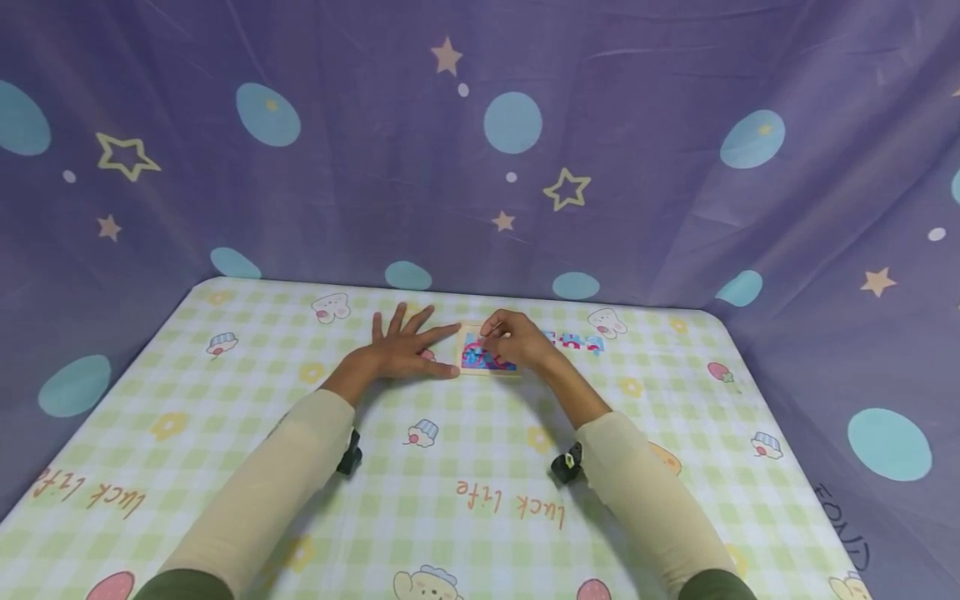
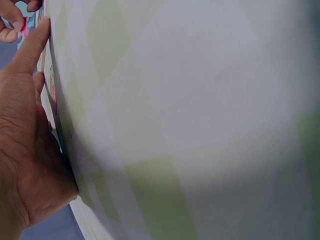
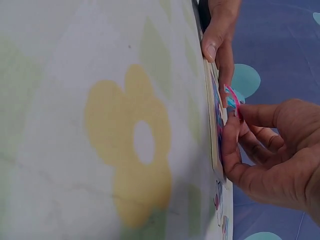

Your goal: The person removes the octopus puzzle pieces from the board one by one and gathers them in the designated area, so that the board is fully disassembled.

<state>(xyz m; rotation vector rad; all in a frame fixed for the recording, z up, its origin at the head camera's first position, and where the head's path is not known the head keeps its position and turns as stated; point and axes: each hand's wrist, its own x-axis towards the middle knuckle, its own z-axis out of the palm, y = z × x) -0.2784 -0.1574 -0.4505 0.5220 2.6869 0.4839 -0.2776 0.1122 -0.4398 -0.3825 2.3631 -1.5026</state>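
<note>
A small jigsaw puzzle (image 1: 477, 360) in a thin pale-framed tray (image 3: 211, 115) lies near the back middle of the table, its picture blue, pink and red. My left hand (image 1: 405, 351) lies flat with spread fingers, thumb and index fingertip at the tray's left edge. Over the tray, my right hand (image 1: 521, 340) pinches a puzzle piece (image 3: 232, 96) between thumb and fingers; in the right wrist view the piece stands tilted, pink and light blue. The right hand hides the tray's upper right part. In the left wrist view the left hand (image 2: 25, 145) rests along the cloth.
Several loose puzzle pieces (image 1: 573, 342) lie in a row just right of the right hand. A green-and-white checked cloth (image 1: 247, 417) with printed cartoons covers the table. A purple curtain (image 1: 420, 217) with stars and ovals hangs behind and at the sides.
</note>
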